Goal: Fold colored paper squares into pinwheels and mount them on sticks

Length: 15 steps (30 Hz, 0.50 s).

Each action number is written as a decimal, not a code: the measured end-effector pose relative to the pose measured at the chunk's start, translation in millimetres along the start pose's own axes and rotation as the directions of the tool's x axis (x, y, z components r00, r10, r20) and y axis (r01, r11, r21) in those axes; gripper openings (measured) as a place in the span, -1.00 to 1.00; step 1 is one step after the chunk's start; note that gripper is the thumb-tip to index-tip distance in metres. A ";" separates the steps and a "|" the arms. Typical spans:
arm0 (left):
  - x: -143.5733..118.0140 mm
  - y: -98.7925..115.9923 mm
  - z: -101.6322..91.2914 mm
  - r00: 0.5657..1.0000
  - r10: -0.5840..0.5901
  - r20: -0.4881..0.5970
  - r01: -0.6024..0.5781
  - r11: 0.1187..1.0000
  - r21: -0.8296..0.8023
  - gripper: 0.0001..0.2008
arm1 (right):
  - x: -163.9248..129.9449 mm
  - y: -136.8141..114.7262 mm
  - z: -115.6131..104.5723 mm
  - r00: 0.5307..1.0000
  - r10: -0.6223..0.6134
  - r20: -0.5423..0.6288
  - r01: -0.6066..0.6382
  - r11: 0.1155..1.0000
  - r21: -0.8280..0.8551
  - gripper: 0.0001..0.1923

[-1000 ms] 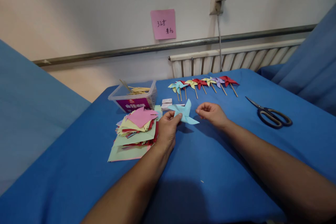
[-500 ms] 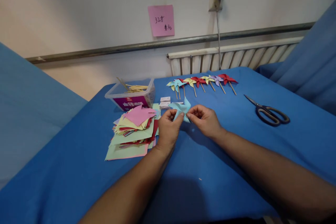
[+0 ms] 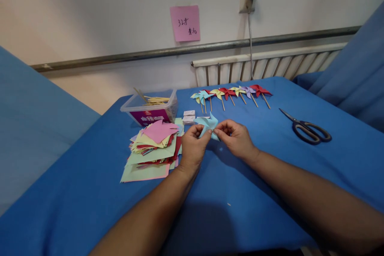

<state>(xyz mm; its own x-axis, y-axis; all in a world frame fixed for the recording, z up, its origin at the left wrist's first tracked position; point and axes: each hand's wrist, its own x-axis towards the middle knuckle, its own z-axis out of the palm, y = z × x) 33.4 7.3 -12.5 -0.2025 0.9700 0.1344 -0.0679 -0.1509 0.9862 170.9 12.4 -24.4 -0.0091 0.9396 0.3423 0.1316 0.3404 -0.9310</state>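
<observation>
A light-blue folded paper pinwheel (image 3: 209, 124) is held just above the blue table (image 3: 240, 192), with both hands on it. My left hand (image 3: 193, 148) pinches its left side. My right hand (image 3: 235, 138) pinches its right side, fingers curled over the paper. Most of the pinwheel is hidden behind my fingers. To the left of my left hand lies a loose pile of coloured paper squares (image 3: 154, 148).
A row of finished pinwheels on sticks (image 3: 231, 95) lies at the back. A clear box of wooden sticks (image 3: 150, 109) and small white boxes (image 3: 189, 117) sit behind the paper pile. Black scissors (image 3: 307, 129) lie at the right. A pink note (image 3: 185, 23) hangs on the wall.
My right hand has moved left from beside the pinwheel and taken hold of it. Both hands now grip the paper, which is more covered by my fingers.
</observation>
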 end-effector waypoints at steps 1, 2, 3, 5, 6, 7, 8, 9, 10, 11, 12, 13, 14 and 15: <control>-0.2 0.6 -0.1 1.000 0.001 0.004 -0.001 1.000 -0.004 -0.82 | -0.3 -0.3 -0.1 1.000 -0.004 -0.001 0.004 1.000 0.005 -0.85; -0.2 1.0 -0.2 1.000 0.004 0.006 -0.004 1.000 -0.004 -0.83 | -0.6 -0.4 -0.2 1.000 -0.008 0.000 0.008 1.000 0.007 -0.85; -0.2 1.1 -0.4 1.000 0.010 0.006 -0.010 1.000 0.001 -0.83 | -0.8 -0.3 -0.3 1.000 -0.013 0.003 0.013 1.000 0.006 -0.86; -0.1 0.9 -0.9 1.000 0.025 0.001 -0.025 1.000 0.018 -0.84 | -1.1 0.6 -0.3 1.000 -0.029 0.011 0.029 1.000 -0.003 -0.86; 0.1 0.7 -1.1 1.000 0.031 -0.001 -0.031 0.999 0.027 -0.84 | -1.2 1.3 -0.2 0.999 -0.037 0.014 0.037 0.999 -0.010 -0.86; 0.2 0.6 -1.3 0.999 0.037 -0.003 -0.037 0.999 0.036 -0.85 | -1.2 2.2 0.0 0.999 -0.045 0.016 0.046 0.999 -0.015 -0.86; 0.4 0.4 -1.4 0.999 0.041 -0.004 -0.040 0.998 0.042 -0.84 | -1.1 3.2 0.2 0.998 -0.052 0.017 0.053 0.998 -0.017 -0.86; 0.5 0.3 -1.5 0.999 0.042 -0.003 -0.042 0.998 0.047 -0.84 | -1.0 4.1 0.5 0.998 -0.058 0.016 0.058 0.998 -0.016 -0.86; 0.7 0.1 -1.6 0.999 0.043 -0.004 -0.043 0.998 0.052 -0.84 | -0.9 4.9 0.7 0.998 -0.062 0.015 0.062 0.998 -0.013 -0.86; 0.9 -0.2 -1.8 0.999 0.044 -0.003 -0.044 0.997 0.057 -0.84 | -0.8 5.6 0.9 0.998 -0.065 0.013 0.065 0.998 -0.012 -0.86; 1.0 -0.6 -1.9 0.999 0.046 -0.004 -0.046 0.997 0.060 -0.84 | -0.7 6.0 1.0 0.998 -0.067 0.012 0.067 0.998 -0.011 -0.86; 1.2 -1.1 -2.1 0.999 0.047 -0.002 -0.047 0.997 0.063 -0.83 | -0.7 6.3 1.1 0.998 -0.067 0.011 0.067 0.998 -0.014 -0.87; 1.4 -1.6 -2.2 0.999 0.048 -0.001 -0.048 0.997 0.067 -0.83 | -0.7 6.3 1.0 0.998 -0.069 0.010 0.069 0.997 -0.019 -0.87; 1.5 -2.1 -2.4 0.999 0.050 0.000 -0.050 0.996 0.071 -0.83 | -0.7 6.2 0.9 0.997 -0.071 0.008 0.071 0.997 -0.025 -0.87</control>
<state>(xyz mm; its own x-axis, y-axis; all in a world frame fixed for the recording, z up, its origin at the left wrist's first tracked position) 30.9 8.6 -14.6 -0.2059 0.9611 0.1839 0.0122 -0.1854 0.9826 170.8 13.9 -30.6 -0.0260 0.9133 0.4064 0.1551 0.4053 -0.9009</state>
